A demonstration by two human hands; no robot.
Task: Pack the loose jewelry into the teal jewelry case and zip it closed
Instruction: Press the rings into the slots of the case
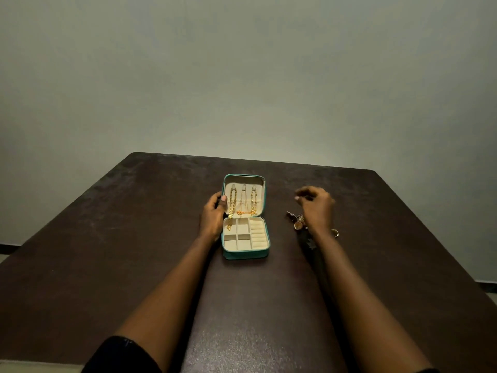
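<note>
The teal jewelry case (243,254) lies open on the dark table, cream lining up. Three gold necklaces (243,201) hang on hooks in its lid; the left one trails into a base compartment. My left hand (213,215) grips the lid's left edge, thumb on the rim. My right hand (316,204) hovers to the right of the case above a small pile of loose jewelry (298,221), its fingertips pinched together on something too small to make out. A gold ring (334,233) lies beside my right wrist.
The dark brown table (134,238) reaches a plain pale wall at the back. Its far edge runs just behind the case. A dark patterned cloth or pouch (309,246) lies under my right forearm.
</note>
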